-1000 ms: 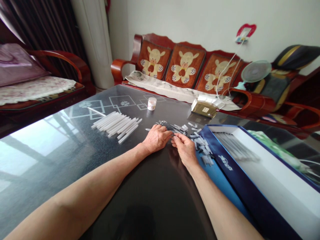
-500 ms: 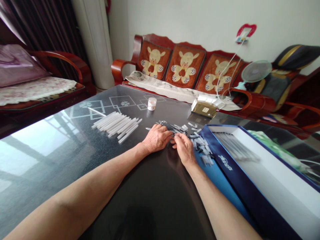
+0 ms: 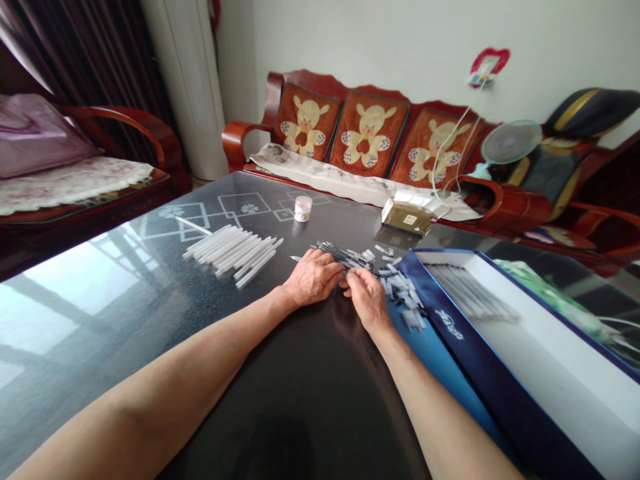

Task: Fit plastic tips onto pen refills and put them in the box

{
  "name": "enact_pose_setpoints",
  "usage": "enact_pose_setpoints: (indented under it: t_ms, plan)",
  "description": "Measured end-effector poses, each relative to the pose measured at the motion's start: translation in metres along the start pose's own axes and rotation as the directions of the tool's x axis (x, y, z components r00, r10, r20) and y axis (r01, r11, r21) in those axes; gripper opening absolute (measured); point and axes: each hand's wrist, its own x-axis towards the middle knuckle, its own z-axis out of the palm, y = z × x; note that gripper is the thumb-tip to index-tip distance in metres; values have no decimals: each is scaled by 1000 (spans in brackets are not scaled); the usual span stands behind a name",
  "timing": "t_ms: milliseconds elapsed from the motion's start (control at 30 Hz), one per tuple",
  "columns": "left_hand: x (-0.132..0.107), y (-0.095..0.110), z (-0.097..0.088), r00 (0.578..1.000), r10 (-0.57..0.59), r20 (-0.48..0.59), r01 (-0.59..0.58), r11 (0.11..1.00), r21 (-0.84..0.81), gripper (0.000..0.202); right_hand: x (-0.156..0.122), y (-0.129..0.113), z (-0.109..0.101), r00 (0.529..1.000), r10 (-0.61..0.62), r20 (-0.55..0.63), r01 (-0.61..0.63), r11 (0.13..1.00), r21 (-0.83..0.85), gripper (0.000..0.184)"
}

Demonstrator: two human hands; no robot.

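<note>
My left hand is closed, palm down, low over the dark table. A slim pen pokes its pale pointed end out past the far left side of that hand; the rest is hidden under the fingers. Close on the right, my right hand pinches with thumb and forefinger at the left fingertips; whatever small thing is between them cannot be made out. Just beyond both hands lie thin dark pen refills. Small clear and black pen caps are heaped beside the right hand. Whitish pen barrels lie in a row leftward.
A long blue box with a white inside stands at the right, holding a row of clear pens. A small round jar and a gold tissue box sit farther back. Behind the table is a wooden sofa.
Both hands stay nearly in place, with the right fingers shifting very slightly at the left fingertips. The piles and the box have not moved.
</note>
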Motion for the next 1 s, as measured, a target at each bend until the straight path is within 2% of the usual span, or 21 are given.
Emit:
enact_pose_setpoints:
  t_ms: [233, 433, 667, 733, 800, 900, 1000]
  plan:
    - [1, 3, -4, 1000, 21, 18, -21, 1000, -9, 34, 2, 3, 1, 999, 17, -50, -21, 996, -86, 47]
    - [0, 2, -3, 1000, 21, 10, -21, 1000, -9, 34, 1, 2, 0, 999, -37, -8, 36, 997, -68, 36]
    - [0, 1, -3, 999, 33, 22, -32, 999, -33, 35, 1, 5, 2, 998, -51, -36, 45, 988, -145, 43]
    - [0, 1, -3, 999, 38, -7, -38, 999, -33, 34, 1, 5, 2, 997, -75, -8, 74, 988, -134, 38]
    - [1, 1, -4, 996, 41, -85, -44, 998, -34, 32, 1, 6, 3, 998, -59, -14, 57, 994, -94, 36]
    - [1, 4, -4, 976, -57, -209, 47, 998, -52, 30, 2, 7, 4, 997, 9, -79, -10, 1000, -12, 40]
    - [0, 6, -2, 938, -299, -174, 276, 950, -143, 37, 2, 8, 5, 996, 22, -82, -21, 1000, 21, 43]
